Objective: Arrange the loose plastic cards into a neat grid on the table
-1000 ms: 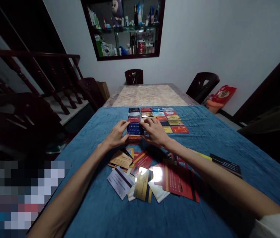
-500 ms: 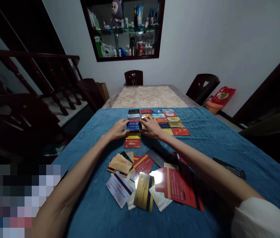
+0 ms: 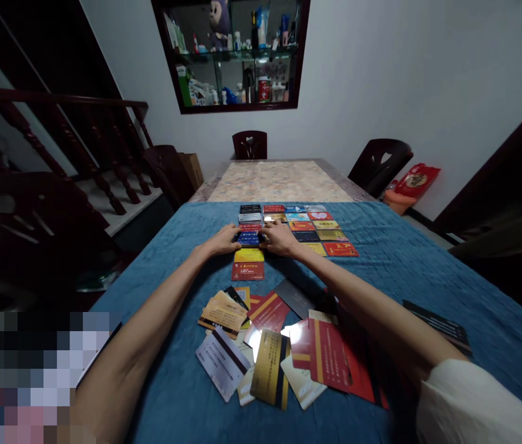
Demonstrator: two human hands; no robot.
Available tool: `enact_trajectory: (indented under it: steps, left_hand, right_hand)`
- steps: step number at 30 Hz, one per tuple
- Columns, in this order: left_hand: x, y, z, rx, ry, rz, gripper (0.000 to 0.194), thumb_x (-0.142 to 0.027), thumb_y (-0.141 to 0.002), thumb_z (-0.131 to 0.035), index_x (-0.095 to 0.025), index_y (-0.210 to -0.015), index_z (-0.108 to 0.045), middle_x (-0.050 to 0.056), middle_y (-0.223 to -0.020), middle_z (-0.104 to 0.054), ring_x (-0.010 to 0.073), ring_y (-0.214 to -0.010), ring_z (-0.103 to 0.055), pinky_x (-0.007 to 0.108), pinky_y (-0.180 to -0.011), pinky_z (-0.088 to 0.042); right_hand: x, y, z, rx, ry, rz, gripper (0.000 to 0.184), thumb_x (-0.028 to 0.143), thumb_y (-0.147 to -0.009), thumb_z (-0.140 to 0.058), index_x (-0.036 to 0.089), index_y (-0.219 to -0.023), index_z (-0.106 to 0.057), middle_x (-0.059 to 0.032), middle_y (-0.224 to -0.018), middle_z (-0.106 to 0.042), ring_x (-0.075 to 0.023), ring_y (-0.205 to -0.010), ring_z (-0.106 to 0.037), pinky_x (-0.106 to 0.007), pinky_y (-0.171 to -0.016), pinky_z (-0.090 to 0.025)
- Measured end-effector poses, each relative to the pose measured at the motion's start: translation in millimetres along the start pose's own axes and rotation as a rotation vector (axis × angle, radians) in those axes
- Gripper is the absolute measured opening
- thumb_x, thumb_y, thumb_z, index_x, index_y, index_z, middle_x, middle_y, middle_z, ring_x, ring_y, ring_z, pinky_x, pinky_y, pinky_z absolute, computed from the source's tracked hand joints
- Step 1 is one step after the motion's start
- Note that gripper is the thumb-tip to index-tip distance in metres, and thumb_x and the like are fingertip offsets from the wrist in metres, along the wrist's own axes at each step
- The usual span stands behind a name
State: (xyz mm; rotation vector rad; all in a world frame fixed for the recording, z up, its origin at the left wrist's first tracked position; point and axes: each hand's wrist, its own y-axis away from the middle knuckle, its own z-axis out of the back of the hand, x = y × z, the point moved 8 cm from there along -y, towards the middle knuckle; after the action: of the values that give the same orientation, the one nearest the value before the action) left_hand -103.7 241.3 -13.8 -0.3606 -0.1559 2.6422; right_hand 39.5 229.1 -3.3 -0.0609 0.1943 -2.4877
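Blue card: between the left hand and the right hand, just beyond a yellow card
Left fingers: narrowly parted at its left end; whether they pinch it, one cannot tell
Right fingers: bent at its right end, pinch likewise unclear
Near pile: loose cards, overlapping
Surface: blue cloth over the table
Room: cabinet in the far wall, red bag at right

Mid-frame, rows of cards lie on a cloth over the surface; one card sits between my left fingers and right fingers. Nearer me, lower centre, lies an overlapping pile of cards; behind, upper centre, stands a chair.
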Motion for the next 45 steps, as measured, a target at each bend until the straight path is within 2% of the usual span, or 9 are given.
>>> enact_trajectory:
  steps: [10, 19, 33, 45]
  left_hand:
    - [0.1, -4.3, -4.3, 0.045, -0.025, -0.02, 0.039, -0.024, -0.073, -0.068, -0.016, -0.112, -0.069, 0.01, -0.108, -0.066, 0.0281, -0.103, -0.063, 0.035, -0.093, -0.052]
    - [1.9, -3.6, -4.4, 0.039, -0.004, -0.01, 0.04, -0.024, -0.072, -0.068, -0.017, -0.112, -0.067, 0.009, -0.104, -0.067, 0.0276, -0.1, -0.063, 0.036, -0.091, -0.052]
    - [-0.7, 0.3, -1.6, 0.01, 0.006, 0.009, 0.033, -0.028, -0.075, -0.065, -0.018, -0.105, -0.072, 0.008, -0.102, -0.068, 0.0267, -0.098, -0.063, 0.036, -0.092, -0.05]
    - [-3.6, 6.1, -0.5, -0.002, -0.006, 0.022, 0.035, -0.029, -0.077, -0.059, -0.014, -0.107, -0.07, 0.008, -0.103, -0.063, 0.0245, -0.098, -0.061, 0.036, -0.096, -0.048]
  right_hand:
    - [-2.6, -1.7, -6.0, 0.054, -0.025, -0.015, 0.04, 0.038, -0.088, -0.063, 0.022, -0.124, -0.067, -0.0114, -0.127, -0.066, -0.033, -0.122, -0.05, -0.038, -0.086, -0.046]
    - [-5.0, -4.9, -8.9, 0.072, -0.035, -0.032, 0.04, 0.04, -0.087, -0.063, 0.023, -0.124, -0.067, -0.0102, -0.128, -0.066, -0.0323, -0.122, -0.051, -0.036, -0.088, -0.043]
    - [-7.8, -10.7, -14.4, 0.092, -0.024, -0.049, 0.042, 0.041, -0.087, -0.064, 0.024, -0.125, -0.068, -0.0113, -0.128, -0.066, -0.0338, -0.124, -0.049, -0.039, -0.093, -0.042]
    - [-5.1, -2.3, -8.6, 0.118, -0.006, -0.055, 0.047, 0.044, -0.089, -0.06, 0.024, -0.131, -0.062, -0.0126, -0.135, -0.06, -0.0364, -0.127, -0.044, -0.045, -0.093, -0.044]
